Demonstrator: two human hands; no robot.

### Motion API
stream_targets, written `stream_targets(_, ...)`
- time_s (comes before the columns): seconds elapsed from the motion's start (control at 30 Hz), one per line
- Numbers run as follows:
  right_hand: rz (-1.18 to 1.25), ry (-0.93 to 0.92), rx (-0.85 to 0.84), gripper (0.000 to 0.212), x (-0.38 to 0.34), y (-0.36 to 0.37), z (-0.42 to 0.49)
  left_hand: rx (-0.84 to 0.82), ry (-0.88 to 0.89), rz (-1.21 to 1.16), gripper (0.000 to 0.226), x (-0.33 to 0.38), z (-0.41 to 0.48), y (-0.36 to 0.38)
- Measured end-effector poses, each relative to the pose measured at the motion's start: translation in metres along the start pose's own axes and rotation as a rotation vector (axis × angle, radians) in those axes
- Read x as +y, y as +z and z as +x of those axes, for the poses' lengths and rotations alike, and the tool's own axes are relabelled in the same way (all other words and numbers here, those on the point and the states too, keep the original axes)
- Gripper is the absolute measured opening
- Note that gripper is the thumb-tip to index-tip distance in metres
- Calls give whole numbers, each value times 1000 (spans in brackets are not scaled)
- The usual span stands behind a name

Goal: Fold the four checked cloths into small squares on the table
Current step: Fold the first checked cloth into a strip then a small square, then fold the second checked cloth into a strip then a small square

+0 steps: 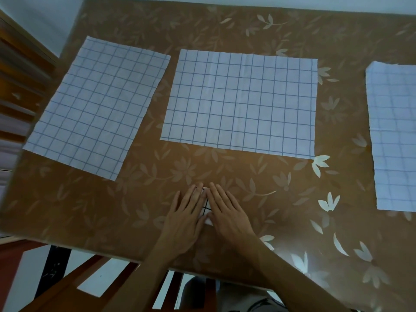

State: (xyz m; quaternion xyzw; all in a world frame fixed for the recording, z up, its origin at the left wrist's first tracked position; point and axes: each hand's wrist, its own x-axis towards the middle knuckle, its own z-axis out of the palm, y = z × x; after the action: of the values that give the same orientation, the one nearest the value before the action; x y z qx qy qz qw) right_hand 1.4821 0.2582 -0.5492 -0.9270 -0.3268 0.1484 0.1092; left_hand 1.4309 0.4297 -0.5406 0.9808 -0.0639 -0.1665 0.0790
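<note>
Near the bench's (270, 199) near edge, a little left of its middle, your left hand (186, 212) and right hand (227, 212) lie flat side by side, fingers straight and close together. They press down on the small folded cloth (207, 209), of which only a sliver shows between them. That square looks finished, so one of four is done and three remain. The next cloth in reach is the middle cloth (240, 104), spread flat straight ahead of your hands, well apart from them. Its long axis runs left to right, roughly along the near edge. Your hands sit below its left half, so your left hand is nearer its near-left corner, while your right must travel further for the near-right one. Toward the left edge, the left cloth (96, 109) lies skewed, its long axis running near to far and leaning right. By the right edge, the right cloth (396, 136) also runs near to far, partly cut off by the frame.
</note>
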Motion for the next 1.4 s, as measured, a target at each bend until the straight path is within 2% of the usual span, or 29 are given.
stream_targets(0.13, -80, 17, -77, 68, 9, -3, 0, 3, -157, -23, 81, -2, -4, -8)
stream_targets(0.3, -95, 30, -93, 72, 5, -11, -1, -34, -170, -71, 83, 1, -4, -17)
stream_targets(0.43, -45, 76, 22, 52, -13, -29, 3, 37, -188, -247, 77, -8, -19, -35)
stream_targets(0.53, 80, 118, 90, 51, -47, -45, 7, 132, -245, -312, 67, -32, -42, -51)
stream_targets(0.63, 159, 120, 166, 39, -89, -54, 8, 130, -277, -359, 51, -66, -70, -64)
stream_targets(0.77, 261, 175, 271, 34, -157, -64, 6, 130, -350, -486, 53, -112, -120, -83)
stream_targets(0.87, 262, 192, 302, 27, -207, -67, 5, 102, -363, -446, 50, -149, -157, -95)
stream_targets(1.0, 243, 257, 228, 31, -265, -70, 10, 33, -372, -426, 52, -200, -199, -111)
stream_targets(1.17, 201, 260, 84, 34, -325, -81, 36, 128, -346, -490, 56, -250, -237, -141)
stream_targets(1.3, 227, 248, 34, 33, -356, -81, 66, 130, -355, -479, 37, -285, -246, -156)
stream_targets(1.4, 259, 252, 9, 31, -373, -78, 89, 110, -361, -474, 34, -312, -240, -161)
